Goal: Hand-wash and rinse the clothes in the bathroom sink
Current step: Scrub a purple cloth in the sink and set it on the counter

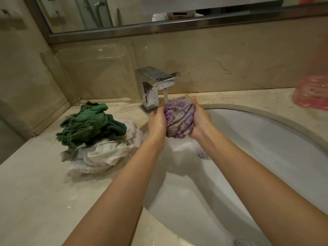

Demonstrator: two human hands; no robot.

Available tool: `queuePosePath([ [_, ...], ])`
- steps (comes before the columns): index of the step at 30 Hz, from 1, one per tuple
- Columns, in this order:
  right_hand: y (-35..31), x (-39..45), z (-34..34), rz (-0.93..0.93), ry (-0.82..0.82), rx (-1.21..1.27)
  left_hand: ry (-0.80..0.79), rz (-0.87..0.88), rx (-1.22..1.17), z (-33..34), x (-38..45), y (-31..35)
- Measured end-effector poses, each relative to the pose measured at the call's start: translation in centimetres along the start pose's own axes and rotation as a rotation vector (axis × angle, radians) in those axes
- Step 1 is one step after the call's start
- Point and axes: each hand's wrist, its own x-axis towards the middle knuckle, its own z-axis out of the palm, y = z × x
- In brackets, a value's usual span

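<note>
A balled-up purple and grey striped cloth (179, 118) is squeezed between both hands above the white sink (266, 139). My left hand (157, 121) grips its left side and my right hand (200, 119) grips its right side. Water runs from the chrome faucet (156, 84) onto the top left of the cloth. A wet green cloth (88, 123) lies on a crumpled white cloth (104, 155) on the counter, left of the sink.
The beige marble counter (35, 192) spreads to the left and front. A pink plastic item (312, 93) stands at the back right. The drain (203, 154) shows in the basin. A mirror (159, 13) runs along the wall above.
</note>
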Motion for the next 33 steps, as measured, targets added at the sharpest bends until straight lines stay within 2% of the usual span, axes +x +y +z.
queuePosePath([
  [4, -0.5, 0.7, 0.5, -0.086, -0.012, -0.054, -0.044, 0.069, -0.043, 0.1, 0.0, 0.0],
  [7, -0.5, 0.2, 0.2, -0.089, -0.168, -0.111, -0.006, 0.087, -0.099, 0.0, 0.5, -0.2],
  [10, 0.4, -0.3, -0.6, -0.131, -0.289, -0.438, 0.139, 0.080, -0.201, -0.7, 1.1, -0.1],
  [13, 1.9, -0.7, -0.9, -0.120, -0.292, -0.645, 0.212, 0.110, -0.328, -1.1, 0.9, 0.2],
  [19, 2.5, -0.8, 0.3, -0.244, -0.232, -0.387, 0.265, 0.125, -0.350, -1.0, 1.0, 0.2],
  [21, 2.2, -0.8, 0.3, -0.274, -0.197, -0.306, 0.261, 0.105, -0.274, -1.0, 1.2, 0.0],
  [26, 0.5, -0.9, -0.4, -0.327, -0.072, -0.174, 0.083, 0.050, -0.091, -0.2, 0.8, -0.1],
  [28, 0.2, -0.8, -0.4, -0.305, -0.124, -0.135, 0.004, 0.061, -0.067, 0.2, 0.7, -0.4],
  [30, 0.0, -1.0, -0.1, -0.239, -0.249, -0.065, -0.047, 0.027, -0.082, 0.3, 0.7, -0.6],
  [33, -0.3, -1.1, 0.1, -0.190, -0.392, -0.036, 0.023, -0.086, -0.213, -0.5, 1.5, -0.7],
])
